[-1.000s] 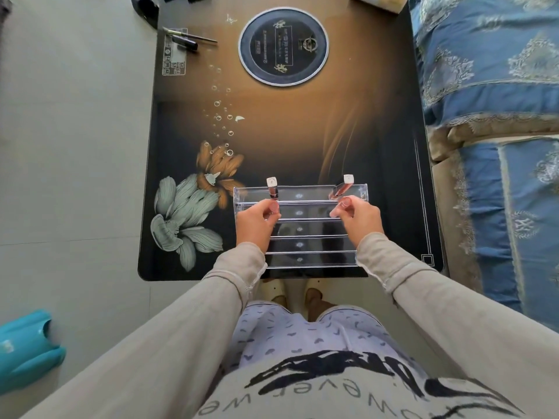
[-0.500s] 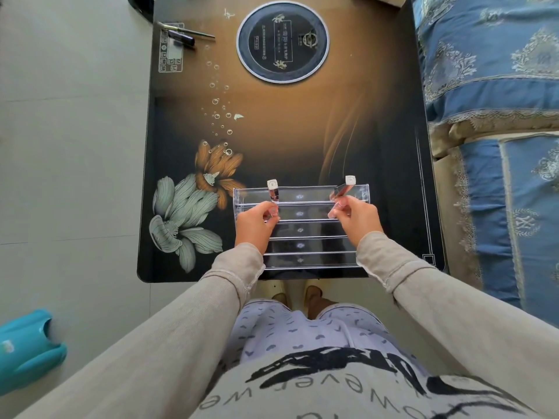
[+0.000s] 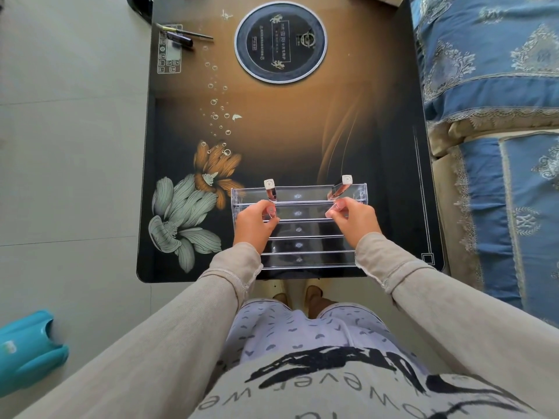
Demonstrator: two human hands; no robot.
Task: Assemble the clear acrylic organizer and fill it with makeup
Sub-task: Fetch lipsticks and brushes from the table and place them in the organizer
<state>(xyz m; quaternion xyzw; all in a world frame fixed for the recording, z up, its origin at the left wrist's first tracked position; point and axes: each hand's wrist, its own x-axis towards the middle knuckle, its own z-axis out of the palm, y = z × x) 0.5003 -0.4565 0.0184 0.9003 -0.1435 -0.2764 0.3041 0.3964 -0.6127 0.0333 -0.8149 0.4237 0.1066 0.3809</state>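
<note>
A clear acrylic organizer (image 3: 299,229) with several stepped tiers stands at the near edge of the dark floral table (image 3: 272,131). Two white-capped lip gloss tubes stand in its top tier, one left (image 3: 270,190) and one right (image 3: 341,186). My left hand (image 3: 255,225) pinches a pinkish tube (image 3: 271,210) at the second tier, just below the left standing tube. Below the right standing tube, my right hand (image 3: 355,220) holds another pinkish tube (image 3: 338,205) at the same tier. Both held tubes are mostly hidden by fingers.
A round black disc (image 3: 280,42) is set in the far part of the table. A pen and a thin tool (image 3: 181,36) lie at the far left corner. A blue patterned sofa (image 3: 496,116) runs along the right. A teal object (image 3: 27,349) lies on the floor, lower left.
Both hands have stayed at the second tier, shifting only slightly on the tubes. The camera view has drifted a little; the organizer has not moved.
</note>
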